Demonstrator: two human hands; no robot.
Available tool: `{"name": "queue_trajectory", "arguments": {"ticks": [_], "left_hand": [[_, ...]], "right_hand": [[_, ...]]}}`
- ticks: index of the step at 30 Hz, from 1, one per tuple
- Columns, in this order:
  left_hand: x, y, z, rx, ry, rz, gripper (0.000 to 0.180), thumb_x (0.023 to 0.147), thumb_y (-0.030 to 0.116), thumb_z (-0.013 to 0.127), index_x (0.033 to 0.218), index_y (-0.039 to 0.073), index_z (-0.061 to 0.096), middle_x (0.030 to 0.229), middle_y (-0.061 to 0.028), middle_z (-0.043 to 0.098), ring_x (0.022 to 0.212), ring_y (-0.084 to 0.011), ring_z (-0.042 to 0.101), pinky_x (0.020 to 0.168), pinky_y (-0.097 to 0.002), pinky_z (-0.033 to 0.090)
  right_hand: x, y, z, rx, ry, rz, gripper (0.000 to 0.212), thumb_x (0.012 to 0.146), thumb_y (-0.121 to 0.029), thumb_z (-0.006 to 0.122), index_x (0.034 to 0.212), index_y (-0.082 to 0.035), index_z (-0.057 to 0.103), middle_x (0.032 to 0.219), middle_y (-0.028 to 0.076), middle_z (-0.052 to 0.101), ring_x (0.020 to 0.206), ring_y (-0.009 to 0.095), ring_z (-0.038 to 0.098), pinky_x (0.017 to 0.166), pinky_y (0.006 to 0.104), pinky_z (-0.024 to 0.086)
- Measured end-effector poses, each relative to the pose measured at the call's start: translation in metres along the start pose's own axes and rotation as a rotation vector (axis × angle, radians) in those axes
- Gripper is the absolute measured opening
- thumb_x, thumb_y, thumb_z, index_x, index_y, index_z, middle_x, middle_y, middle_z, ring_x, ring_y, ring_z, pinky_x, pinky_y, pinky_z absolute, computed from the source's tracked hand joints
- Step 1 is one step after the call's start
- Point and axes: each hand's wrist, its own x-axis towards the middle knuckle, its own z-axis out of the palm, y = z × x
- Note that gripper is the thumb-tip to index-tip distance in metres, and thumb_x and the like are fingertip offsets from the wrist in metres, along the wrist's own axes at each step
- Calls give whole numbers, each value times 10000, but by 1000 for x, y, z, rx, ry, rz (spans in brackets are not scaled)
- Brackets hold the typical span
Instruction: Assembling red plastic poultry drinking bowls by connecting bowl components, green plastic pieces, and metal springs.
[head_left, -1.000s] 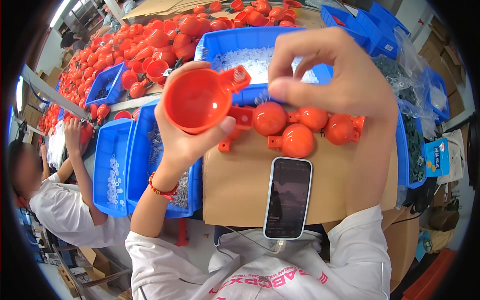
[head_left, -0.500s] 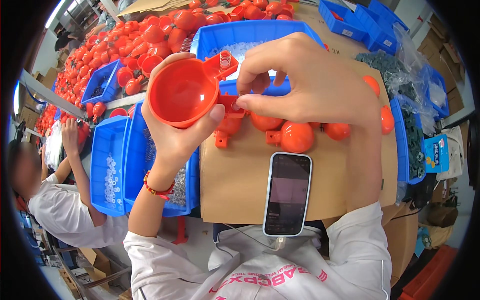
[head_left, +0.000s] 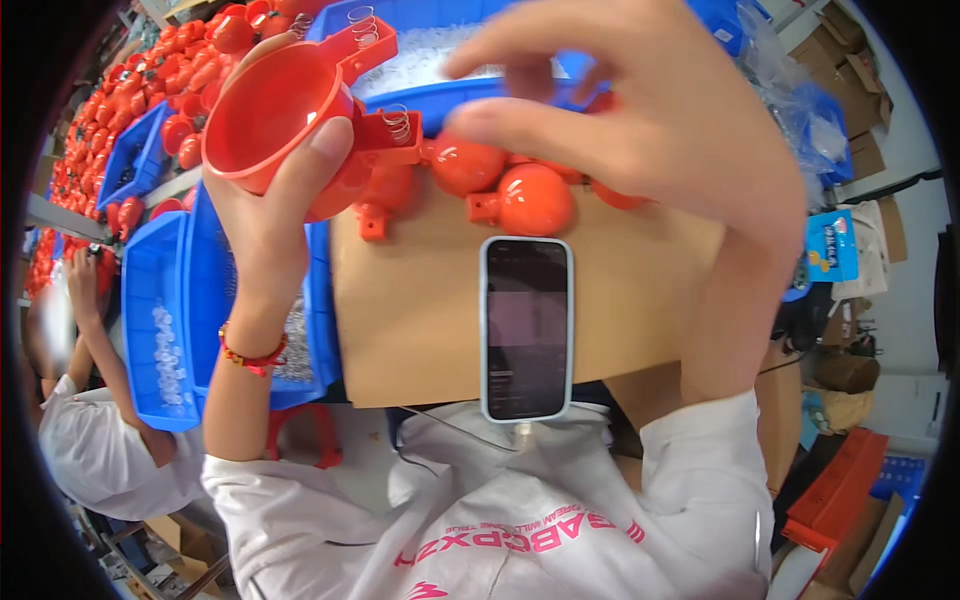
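Observation:
My left hand (head_left: 262,225) is closed around red plastic cups (head_left: 275,110), held together at the upper left, the front one's bowl facing up. Each has a square stub handle. A coil spring (head_left: 397,124) stands in the lower handle, and another spring (head_left: 362,27) rises from the upper handle. My right hand (head_left: 650,120), smeared by motion, hovers right of the springs, thumb and forefinger apart, nothing visible between them. Below it, several red round pieces (head_left: 535,200) lie on the cardboard (head_left: 430,330).
A phone (head_left: 526,330) with a cable lies in front of me. Blue bins with springs (head_left: 318,330) and small clear parts (head_left: 150,260) stand at left; another bin (head_left: 430,100) of whitish parts is behind. Red parts (head_left: 100,110) pile up far left, where a co-worker's arm (head_left: 90,300) reaches in.
The view has shifted, so the bench sits higher in the picture. My right hand has moved away from the lower handle; the spring standing there is now exposed.

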Motion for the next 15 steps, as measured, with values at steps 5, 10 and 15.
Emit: {"name": "queue_trajectory", "arguments": {"ticks": [5,10,15], "left_hand": [[-24,-9,13,-43,-223,-140,616,683,203,730,1192,-30,473,1096,-86,566,990,-153,547,878,-290,419],[-40,-12,50,-57,-431,-96,652,601,198,782,1135,-28,486,1108,-91,528,1013,-153,522,888,-295,410],[-43,-6,71,17,-492,-73,656,565,160,798,1114,-30,492,1086,-83,523,994,-154,528,864,-292,423]], "right_hand": [[-106,-2,-23,-81,31,452,315,737,-115,660,1047,-65,629,932,72,618,807,190,567,657,272,438],[-201,-2,8,-193,-91,812,370,749,-111,640,1115,-76,596,1150,123,543,1046,276,493,855,368,419],[-224,7,41,-203,30,785,386,738,-25,623,1121,-65,592,1130,126,559,1029,292,507,856,372,424]]}}
